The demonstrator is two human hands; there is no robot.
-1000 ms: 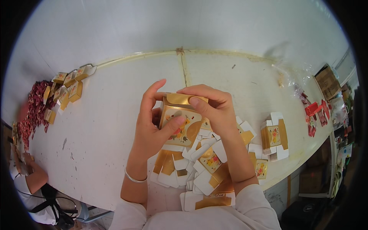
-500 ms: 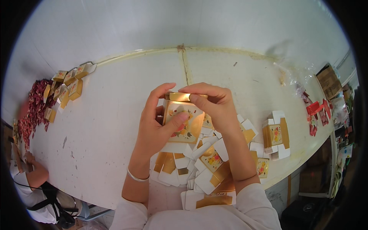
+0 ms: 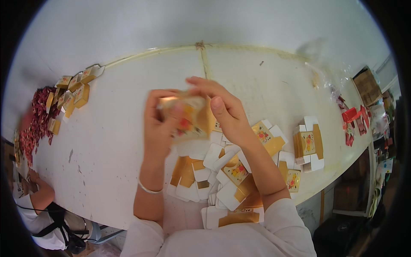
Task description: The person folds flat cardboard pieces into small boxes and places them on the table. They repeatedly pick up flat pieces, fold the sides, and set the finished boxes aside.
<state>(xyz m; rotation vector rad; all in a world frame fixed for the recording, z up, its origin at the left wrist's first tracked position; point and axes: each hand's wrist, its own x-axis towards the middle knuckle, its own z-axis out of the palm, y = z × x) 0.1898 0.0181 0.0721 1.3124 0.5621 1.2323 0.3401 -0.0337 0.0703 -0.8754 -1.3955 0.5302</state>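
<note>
A small gold carton [image 3: 188, 118] with a flower picture on its face is held above the white table [image 3: 111, 128] between both my hands, blurred by motion. My left hand [image 3: 158, 128] grips its left side, with a thin bracelet on the wrist. My right hand [image 3: 224, 109] holds its right side and top, thumb on the front. Beneath my hands lies a loose heap of flat unfolded gold-and-white cartons [image 3: 222, 175].
A neat stack of flat cartons [image 3: 308, 143] lies at the right. Folded gold boxes [image 3: 70, 92] cluster at the far left beside a pile of red bits [image 3: 34, 126]. Another person [image 3: 34, 205] sits at the lower left. Red packets [image 3: 353, 118] lie far right.
The carton has been turned and tilted in my hands and is now blurred. My left fingers have shifted from its front face to its left side.
</note>
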